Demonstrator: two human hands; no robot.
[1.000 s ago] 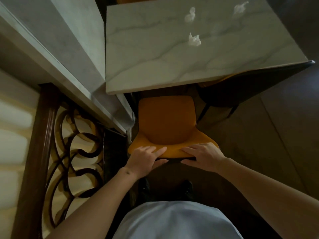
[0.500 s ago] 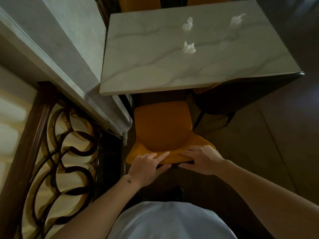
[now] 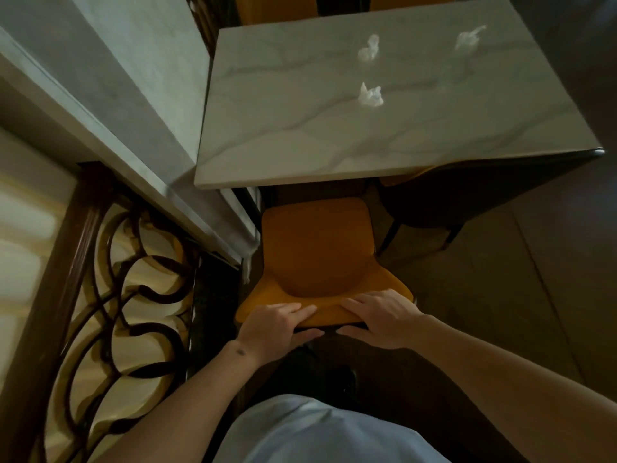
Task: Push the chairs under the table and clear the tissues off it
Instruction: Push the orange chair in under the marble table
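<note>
Looking down from the head view, the orange chair (image 3: 315, 252) is gripped at the top of its backrest by both hands, left hand (image 3: 275, 324) and right hand (image 3: 379, 317), fingers over the top, thumbs behind. The seat points straight ahead at the table (image 3: 267, 135), front edge just short of it. Three tissues (image 3: 370, 95) are left further back on the tabletop, well out of reach.

Orange chair (image 3: 315, 248) half under tissue-strewn marble table (image 3: 273, 142)
</note>
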